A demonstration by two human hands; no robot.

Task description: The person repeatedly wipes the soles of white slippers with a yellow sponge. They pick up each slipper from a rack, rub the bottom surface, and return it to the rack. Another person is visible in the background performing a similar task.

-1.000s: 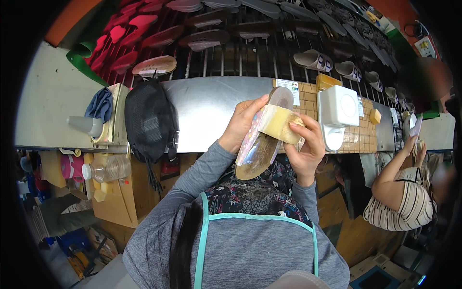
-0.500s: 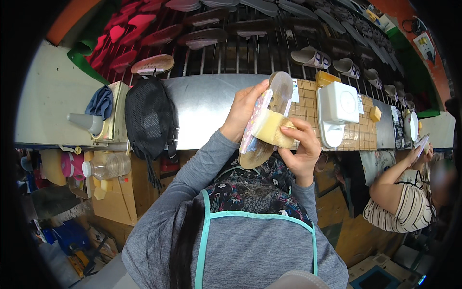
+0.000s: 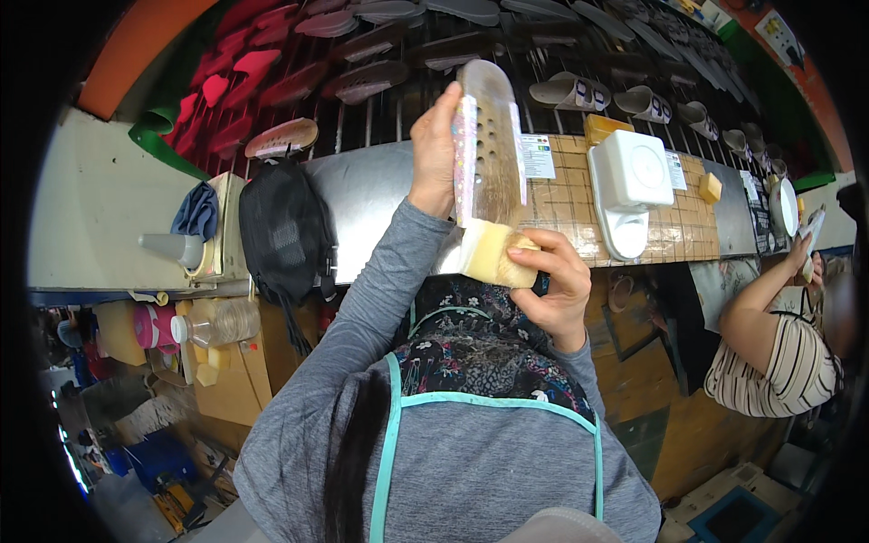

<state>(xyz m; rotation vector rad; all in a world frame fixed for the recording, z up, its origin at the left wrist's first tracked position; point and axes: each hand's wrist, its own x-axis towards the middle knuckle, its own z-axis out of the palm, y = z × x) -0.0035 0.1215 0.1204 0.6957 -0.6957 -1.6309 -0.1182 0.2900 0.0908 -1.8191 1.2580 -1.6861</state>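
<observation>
Over the metal surface, the left fingers grip a brown sole by one edge and the right fingers pinch a yellow sponge, so too strong pushing may twist the sole loose.

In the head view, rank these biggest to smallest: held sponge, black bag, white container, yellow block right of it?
1. Black bag
2. White container
3. Held sponge
4. Yellow block
Nearness to the camera may enlarge the sponge.
</observation>
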